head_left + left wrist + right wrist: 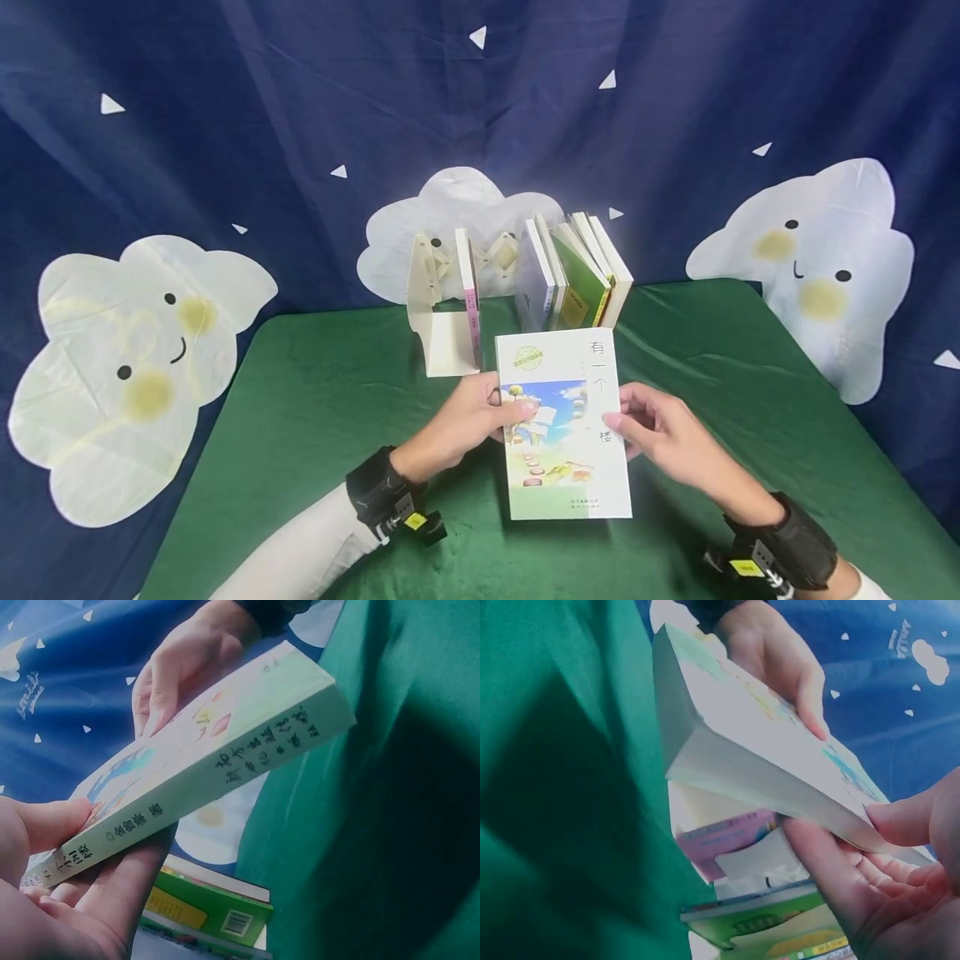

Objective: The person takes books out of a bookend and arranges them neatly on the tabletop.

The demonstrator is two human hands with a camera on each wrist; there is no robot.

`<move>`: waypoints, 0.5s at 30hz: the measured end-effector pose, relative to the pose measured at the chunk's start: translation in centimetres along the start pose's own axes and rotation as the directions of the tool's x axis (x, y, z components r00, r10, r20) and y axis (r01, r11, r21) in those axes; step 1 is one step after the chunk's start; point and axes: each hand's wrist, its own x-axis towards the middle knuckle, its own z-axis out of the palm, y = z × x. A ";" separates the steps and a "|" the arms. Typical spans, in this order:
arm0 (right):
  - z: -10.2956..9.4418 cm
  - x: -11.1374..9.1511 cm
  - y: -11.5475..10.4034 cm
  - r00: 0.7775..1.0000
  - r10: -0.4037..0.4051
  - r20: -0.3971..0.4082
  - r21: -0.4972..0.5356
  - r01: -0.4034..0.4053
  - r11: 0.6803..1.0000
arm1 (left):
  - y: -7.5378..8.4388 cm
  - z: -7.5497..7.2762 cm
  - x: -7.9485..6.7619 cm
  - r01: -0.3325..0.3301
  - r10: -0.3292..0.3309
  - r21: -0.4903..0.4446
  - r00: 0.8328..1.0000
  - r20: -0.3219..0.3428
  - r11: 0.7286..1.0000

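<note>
A white book [561, 498] with a colourful picture on its cover is held up over the table, cover facing me. My left hand [467, 415] grips its left edge, thumb on the cover and fingers beneath. On the opposite edge, my right hand [670, 435] pinches the book between thumb and fingers. The left wrist view shows the printed spine [187, 796] lying in the left palm. In the right wrist view the page edges [772, 780] face the right hand, and the book looks closed.
Behind the book stands a cream bookend rack [448, 346] with a thin pink-spined book [470, 296] in its left part. Several books lean at its right, among them a green one [581, 287]. A green cloth [330, 400] covers the table before a blue curtain [300, 100].
</note>
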 end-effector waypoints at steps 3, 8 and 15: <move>-0.5 -0.2 0.0 1.000 -0.009 -0.001 -0.013 0.009 1.000 | 0.2 0.3 0.4 -0.002 0.002 0.013 1.000 0.006 1.000; -1.3 -0.3 0.1 1.000 -0.008 -0.003 -0.017 0.008 1.000 | 0.3 0.5 0.9 0.006 -0.005 -0.019 0.999 0.031 1.000; -2.4 -0.4 0.2 0.999 -0.017 -0.029 -0.008 0.016 1.000 | 1.0 -0.2 0.3 -0.034 0.034 0.007 0.999 0.022 0.999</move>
